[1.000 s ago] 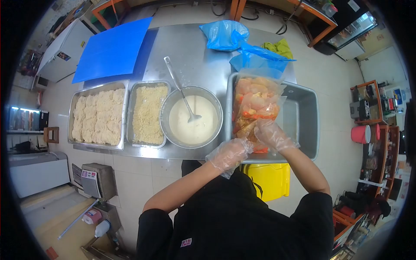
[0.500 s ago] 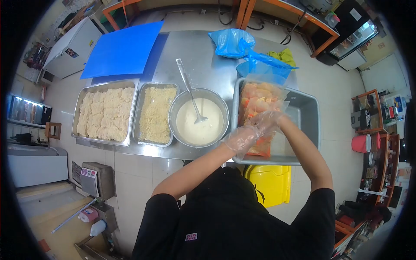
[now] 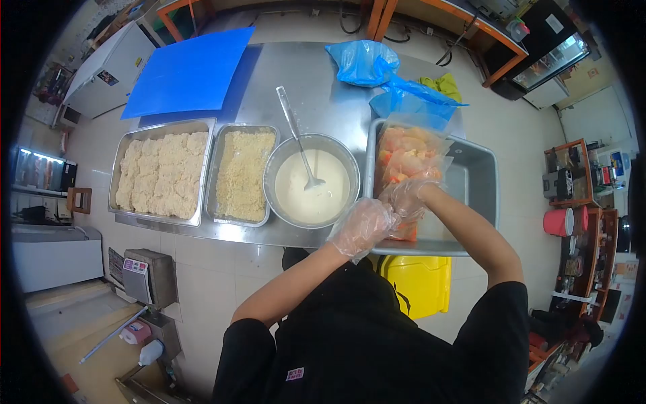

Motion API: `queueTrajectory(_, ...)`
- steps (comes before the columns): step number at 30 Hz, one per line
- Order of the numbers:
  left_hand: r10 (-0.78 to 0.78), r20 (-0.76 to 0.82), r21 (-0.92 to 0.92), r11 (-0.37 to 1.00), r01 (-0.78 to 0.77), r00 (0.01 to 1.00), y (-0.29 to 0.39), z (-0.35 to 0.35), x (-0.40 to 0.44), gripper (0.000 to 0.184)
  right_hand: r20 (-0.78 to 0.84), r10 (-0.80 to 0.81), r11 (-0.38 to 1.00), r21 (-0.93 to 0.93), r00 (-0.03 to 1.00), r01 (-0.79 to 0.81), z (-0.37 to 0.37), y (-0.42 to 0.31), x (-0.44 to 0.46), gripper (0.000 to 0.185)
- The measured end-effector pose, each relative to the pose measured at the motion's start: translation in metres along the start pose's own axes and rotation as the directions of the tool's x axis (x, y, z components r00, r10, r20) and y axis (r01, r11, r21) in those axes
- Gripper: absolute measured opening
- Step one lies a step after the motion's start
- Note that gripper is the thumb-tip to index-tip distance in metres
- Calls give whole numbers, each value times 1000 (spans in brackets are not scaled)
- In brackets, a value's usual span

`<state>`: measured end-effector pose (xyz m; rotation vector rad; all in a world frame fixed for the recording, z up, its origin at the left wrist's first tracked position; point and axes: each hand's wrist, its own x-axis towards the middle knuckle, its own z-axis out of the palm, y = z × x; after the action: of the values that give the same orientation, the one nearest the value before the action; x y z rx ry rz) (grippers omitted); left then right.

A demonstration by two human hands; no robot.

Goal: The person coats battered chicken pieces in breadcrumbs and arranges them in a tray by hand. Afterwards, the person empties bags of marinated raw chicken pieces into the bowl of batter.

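Observation:
Both my hands wear clear plastic gloves and meet over the near left part of a grey tub. Inside the tub lies a clear plastic bag of orange-coated pieces that look like raw meat. My right hand is closed at the bag's near half, its fingers bent around the plastic. Beside it, my left hand is closed at the tub's near left rim, fingertips against the right hand and the bag. What the left fingers pinch is hidden.
Left of the tub stand a bowl of white batter with a ladle, a tray of crumbs and a larger tray of coated pieces. Behind are a blue board and blue bags. A yellow bin sits below.
My left hand has moved toward my body and slightly left, turning its back upward. My right hand has drawn a little nearer and left along the bag. The view shifted slightly.

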<state>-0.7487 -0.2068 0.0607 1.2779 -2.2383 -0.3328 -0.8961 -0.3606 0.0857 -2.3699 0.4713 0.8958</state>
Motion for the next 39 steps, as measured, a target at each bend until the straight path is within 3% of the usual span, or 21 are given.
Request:
queueTrajectory(4, 6, -16, 66, 998, -5, 1000, 6, -6, -4, 12, -16, -63, 998, 27, 998, 63, 14, -8, 3, 55)
queueTrajectory(10, -12, -88, -100, 995, 3, 996, 0, -9, -11, 13, -16, -60, 983, 170, 998, 62, 32, -3, -4, 54)
queueTrajectory(13, -74, -182, -344, 939, 7, 981, -8, -26, -7, 14, -88, -24, 980, 196, 996, 41, 22, -18, -24, 52)
queueTrajectory(16, -183, -529, -257, 965, 49, 829, -46, -36, -11, 14, -186, 129, 921, 388, 974, -48, 33, -8, -37, 50)
queueTrajectory(18, -373, -602, -276, 927, 254, 706, -84, -46, -22, 25, -142, 279, 792, 593, 950, -144, 40, -3, -49, 48)
queueTrajectory(20, -666, -522, -460, 746, 481, 534, -100, -94, -17, 39, -179, 302, 606, 794, 936, -44, 46, 2, -63, 50)
queueTrajectory(22, -670, -626, -413, 719, 559, 400, -159, -90, -28, 56, -240, 320, 359, 926, 916, 117, 56, 5, -71, 53)
queueTrajectory(24, -749, -541, -404, 631, 662, 384, -192, -103, -27, 65, -322, 350, 62, 945, 880, 321, 66, 8, -75, 57)
queueTrajectory(27, -816, -412, -385, 559, 735, 405, -220, -109, -14, 74, -316, 519, 27, 935, 794, 354, 62, 5, -89, 63)
queueTrajectory(31, -876, -168, -465, 474, 748, 451, -229, -115, 11, 76, -407, 562, 27, 879, 720, 476, 51, 15, -107, 62)
queueTrajectory(32, -830, -249, -351, 558, 752, 500, -219, -116, 13, 66, -399, 589, 10, 873, 703, 487, 41, 10, -114, 60)
queueTrajectory(33, -807, -196, -331, 589, 737, 557, -221, -114, 12, 63, -390, 618, -6, 866, 683, 499, 28, 1, -121, 59)
queueTrajectory(35, -740, -93, -299, 659, 690, 666, -241, -116, 4, 57, -496, 568, 152, 848, 657, 508, 6, -19, -134, 56)
queueTrajectory(36, -752, -123, -356, 642, 679, 647, -242, -111, 5, 51, -546, 538, 229, 828, 642, 511, -5, -32, -140, 55)
queueTrajectory(37, -764, -152, -413, 626, 661, 627, -243, -107, 6, 45, -570, 503, 208, 809, 650, 550, -19, -49, -146, 51)
queueTrajectory(39, -890, -46, -457, 422, 783, 453, -212, -135, 28, 39, -583, 477, 221, 804, 657, 552, -30, -70, -139, 47)
